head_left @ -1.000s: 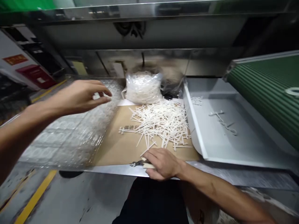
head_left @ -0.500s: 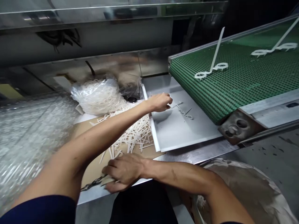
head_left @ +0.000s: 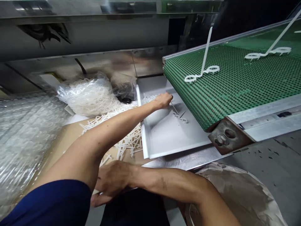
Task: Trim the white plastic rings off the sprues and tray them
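Two bare hands over the bench; left hand (head_left: 162,101), with a navy sleeve (head_left: 51,201) on its arm, reaches across to the grey metal tray (head_left: 144,138), knuckles up and fingers curled out of sight, so open or gripping is hard to call; it sits just beside a small tangle of white plastic strips (head_left: 179,116) on the tray floor, with more strips (head_left: 150,99) near the tray's back corner. Right hand (head_left: 110,183) is low at the bench front, partly open, fingers angled down, nothing visible in it, though the view there is poor; main pile of strips (head_left: 130,142) lies on brown cardboard (head_left: 66,135) left of the tray, partly under the left forearm; clear plastic bag (head_left: 87,95) packed with white strips sits behind the pile; bubble wrap (head_left: 23,135) lies further left; two looped strips (head_left: 202,70) lie on the green conveyor belt (head_left: 235,83) above the tray; paper sack (head_left: 237,194) at lower right.
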`<act>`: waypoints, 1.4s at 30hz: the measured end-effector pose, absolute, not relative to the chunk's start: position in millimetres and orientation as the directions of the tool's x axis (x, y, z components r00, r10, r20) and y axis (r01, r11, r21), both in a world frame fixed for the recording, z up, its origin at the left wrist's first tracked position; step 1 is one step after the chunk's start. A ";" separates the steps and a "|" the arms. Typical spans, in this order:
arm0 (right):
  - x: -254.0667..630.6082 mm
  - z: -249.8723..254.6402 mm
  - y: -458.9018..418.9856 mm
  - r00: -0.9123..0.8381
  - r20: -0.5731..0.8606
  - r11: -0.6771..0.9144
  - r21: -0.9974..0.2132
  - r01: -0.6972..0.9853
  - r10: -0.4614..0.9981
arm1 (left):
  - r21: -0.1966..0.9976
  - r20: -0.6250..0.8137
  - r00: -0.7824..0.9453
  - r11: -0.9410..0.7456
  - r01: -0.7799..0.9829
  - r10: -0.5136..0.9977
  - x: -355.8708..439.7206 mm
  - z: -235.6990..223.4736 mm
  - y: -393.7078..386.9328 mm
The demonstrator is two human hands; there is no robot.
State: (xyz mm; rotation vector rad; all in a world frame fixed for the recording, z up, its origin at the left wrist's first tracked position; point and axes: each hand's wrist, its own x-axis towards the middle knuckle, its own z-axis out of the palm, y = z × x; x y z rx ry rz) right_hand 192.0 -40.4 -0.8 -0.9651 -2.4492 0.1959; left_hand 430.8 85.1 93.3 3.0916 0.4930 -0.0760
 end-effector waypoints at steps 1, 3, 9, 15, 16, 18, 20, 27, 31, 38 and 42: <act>193.2 0.5 -41.6 -0.633 0.380 0.737 -0.304 0.603 0.674 | 0.003 0.001 0.945 -0.945 0.327 0.327 427.3 100.1 88.2; 195.3 2.7 -43.6 -0.633 0.357 0.726 -0.306 0.615 0.687 | 0.010 0.096 0.932 -0.936 0.351 0.350 415.4 117.2 94.9; 194.7 1.7 -42.8 -0.631 0.390 0.733 -0.218 0.645 0.671 | 0.236 0.443 0.822 -0.931 0.279 0.359 304.4 158.3 109.6; 195.0 -0.3 -43.2 -0.648 0.418 0.760 -0.200 0.618 0.637 | 0.596 0.413 0.525 -0.657 0.462 0.744 114.1 132.3 102.8; 195.7 -0.4 -44.0 -0.647 0.424 0.762 -0.202 0.615 0.634 | 0.634 0.379 0.488 -0.604 0.482 0.787 85.2 121.0 98.1; 197.4 -1.6 -45.3 -0.628 0.453 0.761 -0.213 0.613 0.633 | 0.719 0.292 0.414 -0.483 0.500 0.862 34.4 94.5 86.9; 199.3 -3.7 -45.6 -0.619 0.477 0.768 -0.228 0.598 0.624 | 0.801 0.183 0.336 -0.338 0.495 0.924 -6.0 66.1 75.0; 205.1 -5.4 -44.5 -0.607 0.513 0.787 -0.282 0.549 0.607 | 0.634 0.172 0.318 -0.352 0.689 0.932 -68.8 10.3 44.7; 208.5 -2.7 -45.0 -0.589 0.502 0.768 -0.317 0.556 0.634 | 0.462 0.289 0.367 -0.465 0.755 0.884 -76.6 4.8 40.2; 208.9 2.0 -49.5 -0.577 0.475 0.747 -0.386 0.542 0.664 | 0.794 0.197 0.184 -0.267 0.546 0.963 -78.8 -0.2 36.1; 209.0 15.8 -52.1 -0.536 0.435 0.690 -0.468 0.552 0.724 | 0.999 0.032 0.098 -0.035 0.023 0.995 -51.8 1.1 29.4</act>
